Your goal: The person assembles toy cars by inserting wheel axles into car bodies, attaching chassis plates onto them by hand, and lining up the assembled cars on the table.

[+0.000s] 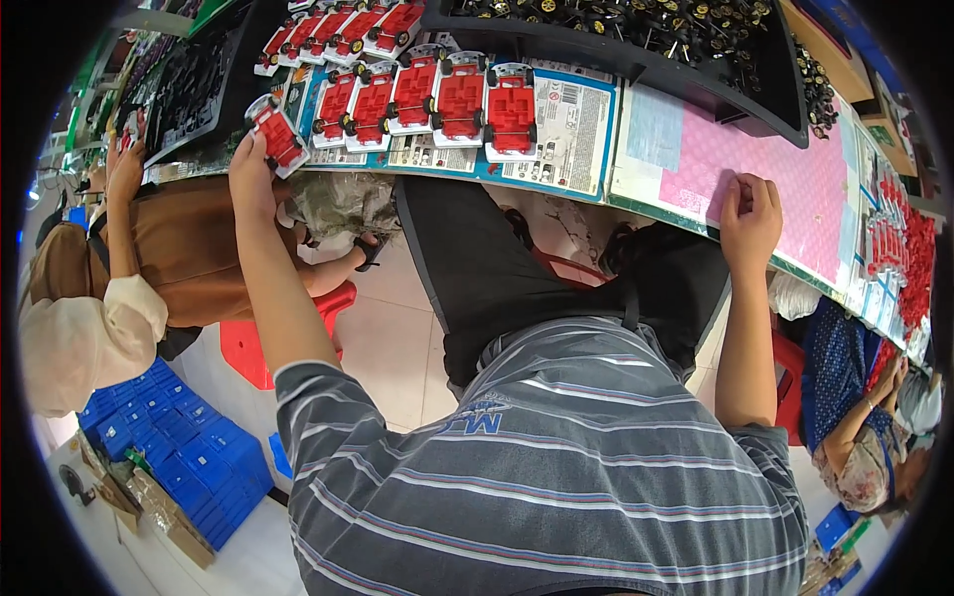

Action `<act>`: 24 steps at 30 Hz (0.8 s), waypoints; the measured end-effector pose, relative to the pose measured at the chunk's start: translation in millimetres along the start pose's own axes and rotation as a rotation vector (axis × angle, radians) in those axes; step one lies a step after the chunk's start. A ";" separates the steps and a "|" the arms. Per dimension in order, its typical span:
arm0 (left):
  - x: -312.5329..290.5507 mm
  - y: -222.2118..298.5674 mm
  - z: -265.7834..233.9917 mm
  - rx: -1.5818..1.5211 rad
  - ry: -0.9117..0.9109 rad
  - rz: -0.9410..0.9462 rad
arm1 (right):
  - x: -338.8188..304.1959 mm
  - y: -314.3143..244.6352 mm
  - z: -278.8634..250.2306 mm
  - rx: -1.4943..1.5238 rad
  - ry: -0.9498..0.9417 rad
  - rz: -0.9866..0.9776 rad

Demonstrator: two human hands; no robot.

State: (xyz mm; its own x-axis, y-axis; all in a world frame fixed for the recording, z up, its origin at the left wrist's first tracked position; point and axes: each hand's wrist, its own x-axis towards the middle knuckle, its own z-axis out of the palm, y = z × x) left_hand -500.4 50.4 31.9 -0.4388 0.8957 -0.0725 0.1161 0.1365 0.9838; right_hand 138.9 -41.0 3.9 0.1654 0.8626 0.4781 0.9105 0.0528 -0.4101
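Observation:
A toy car chassis [278, 136], red underneath with a white body edge and black wheels, is gripped in my left hand [252, 177] at the left part of the table edge. To its right, several similar toy cars [459, 104] lie upside down in a row, red bases up. A second row of toy cars [350, 33] is behind them. My right hand [752, 211] rests at the table's near edge over a pink sheet [795, 199], its fingers curled in. Whatever those fingers may hold is hidden.
A black tray [636, 68] of wheels with yellow hubs stands at the back. Another black tray [194, 104] holds black parts at left. Co-workers sit on both sides, a co-worker's hand [125, 171] at the left tray. Red car parts [916, 263] lie far right. Blue boxes [179, 447] are stacked on the floor.

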 end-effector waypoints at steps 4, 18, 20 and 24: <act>23.4 6.0 31.6 0.187 0.028 -0.139 | -0.7 1.5 -2.2 -0.001 -0.011 0.034; 4.5 -37.9 27.9 0.276 0.149 0.186 | -8.1 15.9 -28.5 0.332 0.004 0.155; -25.0 -41.1 26.3 0.050 0.254 0.056 | -16.8 37.3 -44.5 0.297 0.072 0.190; -78.0 -132.6 -10.8 0.457 0.179 0.254 | -26.8 112.8 -87.7 0.194 0.236 0.372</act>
State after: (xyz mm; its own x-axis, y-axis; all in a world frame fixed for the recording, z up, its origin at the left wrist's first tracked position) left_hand -491.2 -42.2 -91.1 -0.4861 0.8441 0.2263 0.5958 0.1307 0.7924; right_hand 270.3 -102.3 12.9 0.5683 0.7039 0.4261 0.6898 -0.1253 -0.7131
